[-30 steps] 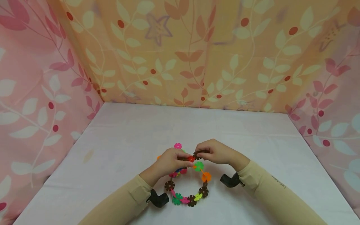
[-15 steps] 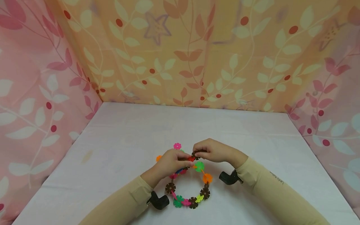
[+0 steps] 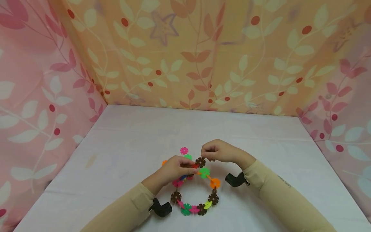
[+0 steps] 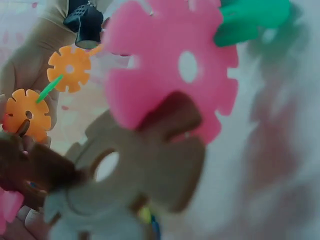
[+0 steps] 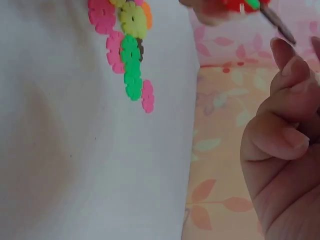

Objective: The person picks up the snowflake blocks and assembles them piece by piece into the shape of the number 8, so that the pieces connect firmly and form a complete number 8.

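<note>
In the head view, my left hand [image 3: 178, 168] pinches a red flower-shaped snap disc [image 3: 195, 166] of a ring of linked plastic discs. A brown disc [image 3: 200, 162] stands joined at the red one, beside the left fingertips. My right hand [image 3: 221, 151] is just above it, fingers loosely bent, fingertips right at its upper edge. In the right wrist view, the right fingertips [image 5: 282, 52] are spread at the end of the brown disc [image 5: 279, 26]. The ring continues through a green disc [image 3: 204, 173], an orange disc [image 3: 215, 183] and several others. Close in the left wrist view is a pink disc [image 4: 165, 75].
Behind the left hand, a pink disc [image 3: 184, 150] and a light green disc [image 3: 187, 157] lie among several more. A white cloth [image 3: 139, 135] covers the table. Patterned curtains [image 3: 185, 64] enclose the back and sides. Black wrist devices [image 3: 235, 179] hang below both forearms.
My right hand has loosened its pinch and lifted slightly off the brown disc, which shows its face now. The left hand keeps its hold, and the ring has shifted slightly.
</note>
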A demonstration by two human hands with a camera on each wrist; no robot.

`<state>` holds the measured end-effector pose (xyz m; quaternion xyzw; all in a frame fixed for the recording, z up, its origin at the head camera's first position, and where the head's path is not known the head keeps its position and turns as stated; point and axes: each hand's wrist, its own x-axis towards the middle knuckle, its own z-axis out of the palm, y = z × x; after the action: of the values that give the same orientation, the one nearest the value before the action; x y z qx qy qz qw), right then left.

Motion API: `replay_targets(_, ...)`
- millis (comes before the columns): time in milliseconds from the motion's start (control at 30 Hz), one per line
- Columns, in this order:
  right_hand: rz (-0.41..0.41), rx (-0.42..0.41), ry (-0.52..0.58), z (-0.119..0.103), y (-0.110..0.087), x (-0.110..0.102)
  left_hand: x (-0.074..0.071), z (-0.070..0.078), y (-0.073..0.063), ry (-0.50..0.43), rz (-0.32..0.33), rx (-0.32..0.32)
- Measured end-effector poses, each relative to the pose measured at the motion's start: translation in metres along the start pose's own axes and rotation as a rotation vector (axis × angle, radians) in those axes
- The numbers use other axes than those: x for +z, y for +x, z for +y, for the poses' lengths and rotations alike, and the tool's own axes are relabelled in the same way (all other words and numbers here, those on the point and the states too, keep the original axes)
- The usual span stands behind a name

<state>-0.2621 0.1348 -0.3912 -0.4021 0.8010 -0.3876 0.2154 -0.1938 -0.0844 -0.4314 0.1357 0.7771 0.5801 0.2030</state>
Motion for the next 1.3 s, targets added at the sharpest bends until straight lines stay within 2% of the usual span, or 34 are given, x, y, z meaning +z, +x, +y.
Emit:
replay_targets(100, 0.025, 0.045, -0.065, 0.011, 0.009, 0.001, -0.002, -0.003, -0.003, -0.02, 0.007, -0.028)
replay_targets(233, -0.024, 0.057, -0.294, 0.026, 0.026, 0.009, -0.006, -0.004, -0.006, -0.012, 0.02, -0.04)
replay_targets(433, -0.135, -0.061, -0.698, 0.039, 0.052, 0.024, -0.009, 0.001, -0.007, 0.015, -0.001, 0.004)
replay_targets(533, -0.168, -0.127, -0.808, 0.04, 0.06, 0.029, -0.009, 0.003, -0.006, 0.025, -0.007, 0.018)
replay_targets(600, -0.159, -0.163, -0.845, 0.04, 0.063, 0.03, -0.008, 0.006, -0.006, 0.006, -0.017, 0.024)
replay_targets(700, -0.116, -0.169, -0.84, 0.04, 0.062, 0.031, -0.006, 0.01, -0.007, -0.036, -0.039, 0.036)
replay_targets(767, -0.093, -0.124, -0.793, 0.041, 0.061, 0.031, -0.004, 0.013, -0.007, -0.037, -0.043, 0.05)
replay_targets(933, -0.072, 0.091, -0.593, 0.04, 0.049, 0.026, 0.003, 0.019, -0.008, 0.018, -0.034, 0.11)
replay_targets(1033, -0.062, 0.185, -0.496, 0.04, 0.039, 0.024, 0.006, 0.022, -0.009, 0.037, -0.036, 0.142)
replay_targets(1200, -0.027, 0.234, -0.416, 0.043, 0.019, 0.02, 0.009, 0.026, -0.011, 0.068, -0.029, 0.162)
replay_targets(1300, 0.028, 0.234, -0.345, 0.034, 0.005, 0.012, 0.01, 0.028, -0.01, 0.075, -0.027, 0.168)
